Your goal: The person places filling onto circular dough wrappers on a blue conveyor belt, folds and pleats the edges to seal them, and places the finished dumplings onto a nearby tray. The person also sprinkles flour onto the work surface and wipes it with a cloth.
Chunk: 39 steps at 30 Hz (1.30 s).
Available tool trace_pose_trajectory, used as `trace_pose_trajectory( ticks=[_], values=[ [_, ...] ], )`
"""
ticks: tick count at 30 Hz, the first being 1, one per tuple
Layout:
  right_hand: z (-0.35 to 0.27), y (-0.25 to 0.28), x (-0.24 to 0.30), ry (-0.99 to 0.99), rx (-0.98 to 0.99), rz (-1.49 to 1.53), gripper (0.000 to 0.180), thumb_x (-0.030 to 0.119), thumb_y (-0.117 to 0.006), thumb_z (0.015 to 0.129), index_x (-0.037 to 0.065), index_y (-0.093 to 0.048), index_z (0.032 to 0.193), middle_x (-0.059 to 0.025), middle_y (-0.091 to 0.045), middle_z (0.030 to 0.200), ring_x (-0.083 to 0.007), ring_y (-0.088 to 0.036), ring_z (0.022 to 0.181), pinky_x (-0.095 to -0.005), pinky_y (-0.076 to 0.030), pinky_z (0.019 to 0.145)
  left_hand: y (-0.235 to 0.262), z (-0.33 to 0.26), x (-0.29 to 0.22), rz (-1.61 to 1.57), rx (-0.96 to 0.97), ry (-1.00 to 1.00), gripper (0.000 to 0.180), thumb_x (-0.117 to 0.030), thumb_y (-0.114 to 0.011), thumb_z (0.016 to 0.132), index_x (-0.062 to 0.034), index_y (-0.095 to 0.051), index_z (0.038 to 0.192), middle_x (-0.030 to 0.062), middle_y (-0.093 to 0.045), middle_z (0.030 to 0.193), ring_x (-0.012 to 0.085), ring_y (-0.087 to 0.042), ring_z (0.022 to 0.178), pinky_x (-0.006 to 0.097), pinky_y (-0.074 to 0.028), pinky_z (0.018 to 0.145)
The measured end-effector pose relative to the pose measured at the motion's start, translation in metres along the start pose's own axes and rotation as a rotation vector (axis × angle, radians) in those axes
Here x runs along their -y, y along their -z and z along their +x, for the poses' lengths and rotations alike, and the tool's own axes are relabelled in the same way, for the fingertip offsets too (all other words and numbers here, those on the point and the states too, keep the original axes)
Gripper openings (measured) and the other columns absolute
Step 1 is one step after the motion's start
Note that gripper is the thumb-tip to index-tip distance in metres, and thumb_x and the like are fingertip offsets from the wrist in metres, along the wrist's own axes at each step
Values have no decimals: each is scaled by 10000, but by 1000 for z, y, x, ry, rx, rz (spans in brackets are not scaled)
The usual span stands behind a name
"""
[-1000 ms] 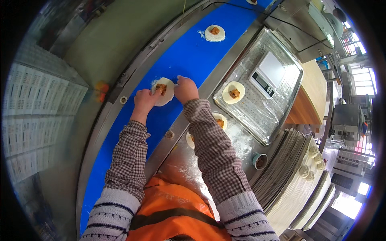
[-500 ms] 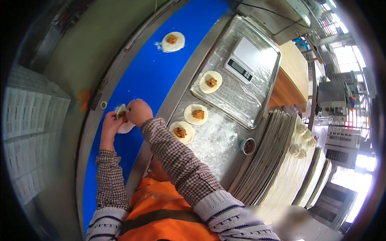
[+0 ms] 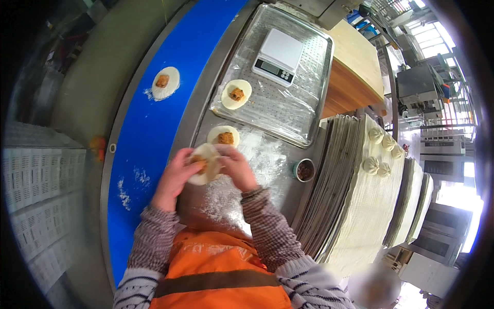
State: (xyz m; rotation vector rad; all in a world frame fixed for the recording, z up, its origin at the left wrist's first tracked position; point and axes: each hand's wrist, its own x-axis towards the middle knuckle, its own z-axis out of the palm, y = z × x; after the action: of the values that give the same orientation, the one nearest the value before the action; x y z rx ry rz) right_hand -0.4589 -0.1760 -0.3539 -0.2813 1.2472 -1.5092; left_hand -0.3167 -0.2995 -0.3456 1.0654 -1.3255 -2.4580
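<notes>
Between my hands, over the near left end of the floured metal counter (image 3: pixel 272 162), is a round dough wrapper (image 3: pixel 210 150) with brownish-orange filling. My left hand (image 3: pixel 181 172) grips its left edge, thumb over the dough by the filling. My right hand (image 3: pixel 235 164) pinches the right edge, blurred by motion. Just beyond my fingers another filled wrapper (image 3: pixel 225 137) lies flat on the counter, its near edge partly covered. A third filled wrapper (image 3: pixel 236 95) rests on the near left corner of the plastic-covered tray (image 3: pixel 309 103).
A blue conveyor belt (image 3: pixel 149 129) runs along the left, with floury patches and one filled wrapper (image 3: pixel 165 83). On the tray stands a white scale (image 3: pixel 280 51). At right are a small cup of dark filling (image 3: pixel 304 170) and stacked cloth-covered boards (image 3: pixel 360 206) bearing several pleated buns (image 3: pixel 376 135).
Both hands have moved right, from dough on the blue belt to a filled wrapper over the counter. The dough they handled on the belt is gone from there. The view has shifted too.
</notes>
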Motion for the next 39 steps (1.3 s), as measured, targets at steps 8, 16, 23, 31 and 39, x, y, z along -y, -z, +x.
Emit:
trace_pose_trajectory(
  ticks=[8,16,23,31,39],
  values=[
    [16,137,-9,197,-387,-645,360,-22,-513,802,-9,-541,1161,-127,-600,1100,-178,-576,996,-280,-467,836,-110,86,65,620,-2,-115,522,-146,-625,833,72,-388,1243,194,-529,1165,223,-541,1034,318,-459,839],
    [49,32,42,400,-257,-781,334,-39,-533,785,35,-588,1106,-110,-617,1081,-231,-616,945,-297,-513,747,26,20,-14,727,-522,-522,295,-72,-618,818,-20,-560,1103,111,-627,946,187,-606,833,296,-493,742],
    [182,-101,-1,413,19,-1184,366,117,-543,755,2,-591,1099,-217,-621,1000,-382,-591,924,-428,-484,786,170,47,-30,1031,-737,-280,425,-288,-682,767,31,-588,1033,168,-622,821,250,-621,734,374,-477,638],
    [172,-185,-39,254,192,-1558,304,142,-589,735,-35,-583,983,-211,-610,876,-336,-594,788,-430,-489,684,163,-1,-27,774,-704,-116,361,-229,-747,746,12,-508,870,105,-492,773,178,-454,645,338,-406,554],
    [129,-200,-69,269,382,-1634,179,143,-617,775,13,-590,896,-151,-553,834,-284,-514,789,-390,-453,744,147,-62,-22,891,-595,-61,361,-156,-710,768,-5,-471,994,169,-568,842,250,-591,764,364,-481,686]
  ],
)
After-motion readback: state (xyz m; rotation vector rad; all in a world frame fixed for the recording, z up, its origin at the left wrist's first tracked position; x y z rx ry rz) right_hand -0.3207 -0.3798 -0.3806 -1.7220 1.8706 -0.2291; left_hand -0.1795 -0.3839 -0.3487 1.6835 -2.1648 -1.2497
